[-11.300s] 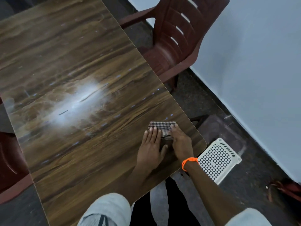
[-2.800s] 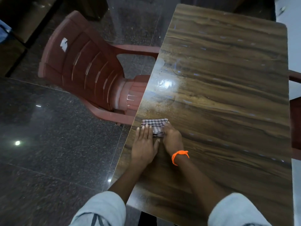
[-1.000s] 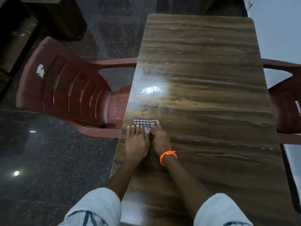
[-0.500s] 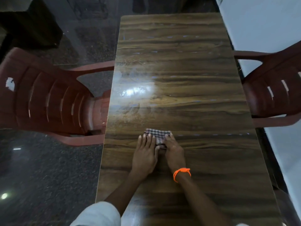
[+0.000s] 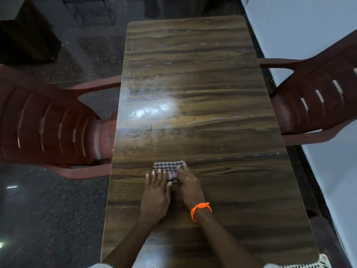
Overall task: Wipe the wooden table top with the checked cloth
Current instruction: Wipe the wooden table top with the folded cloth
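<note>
A small folded checked cloth (image 5: 167, 167) lies flat on the glossy wooden table top (image 5: 202, 78), a little left of the table's middle line and in its near half. My left hand (image 5: 156, 194) lies flat with straight fingers pressing on the cloth's near left part. Beside it, my right hand (image 5: 188, 183), with an orange band at the wrist, presses its fingers on the cloth's right part. The two hands touch side by side and cover the cloth's near edge.
A dark red plastic chair (image 5: 48, 120) stands close against the table's left edge, and another red chair (image 5: 316, 101) stands at the right edge. A white wall runs along the right. A white perforated basket (image 5: 307, 265) shows at the bottom right. Dark polished floor lies on the left.
Both hands have slid the cloth from the table's left edge toward its middle. The view has swung so the table runs straight ahead.
</note>
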{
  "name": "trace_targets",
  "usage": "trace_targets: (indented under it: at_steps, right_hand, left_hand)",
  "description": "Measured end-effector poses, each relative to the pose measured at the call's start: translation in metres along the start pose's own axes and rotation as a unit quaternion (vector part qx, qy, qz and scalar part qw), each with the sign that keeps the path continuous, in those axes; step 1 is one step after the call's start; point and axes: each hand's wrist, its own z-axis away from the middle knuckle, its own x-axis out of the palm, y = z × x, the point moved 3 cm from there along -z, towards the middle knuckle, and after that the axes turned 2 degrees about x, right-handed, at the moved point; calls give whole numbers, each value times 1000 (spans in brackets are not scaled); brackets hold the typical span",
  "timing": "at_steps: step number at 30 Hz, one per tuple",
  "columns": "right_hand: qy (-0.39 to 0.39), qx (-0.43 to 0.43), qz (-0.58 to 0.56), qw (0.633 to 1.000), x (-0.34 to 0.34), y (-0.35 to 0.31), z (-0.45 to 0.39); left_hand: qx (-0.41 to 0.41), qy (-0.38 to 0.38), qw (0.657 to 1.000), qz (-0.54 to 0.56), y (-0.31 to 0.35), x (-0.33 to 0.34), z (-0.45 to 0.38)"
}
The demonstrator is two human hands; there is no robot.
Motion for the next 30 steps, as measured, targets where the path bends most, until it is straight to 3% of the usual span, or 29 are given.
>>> trace_targets:
  at_steps: [5, 9, 15, 20, 25, 30]
  right_hand:
    - [64, 39, 23, 997, -42, 33, 17]
    - [79, 65, 44, 994, -66, 49, -17]
    - [18, 44, 32, 998, -63, 33, -76]
    - [-29, 19, 27, 999, -48, 30, -40]
    - [52, 32, 28, 998, -81, 62, 20]
    - [106, 81, 33, 991, -127, 97, 8]
  left_hand:
    - [64, -50, 996, -29, 45, 12, -17]
    - [98, -50, 993, -53, 69, 13, -64]
    - [43, -31, 996, -69, 45, 10, -96]
    - [-6, -13, 1000, -14, 49, 16, -51]
    - [63, -49, 997, -6, 91, 31, -20]
    - [112, -68, 990, -48, 141, 39, -62]
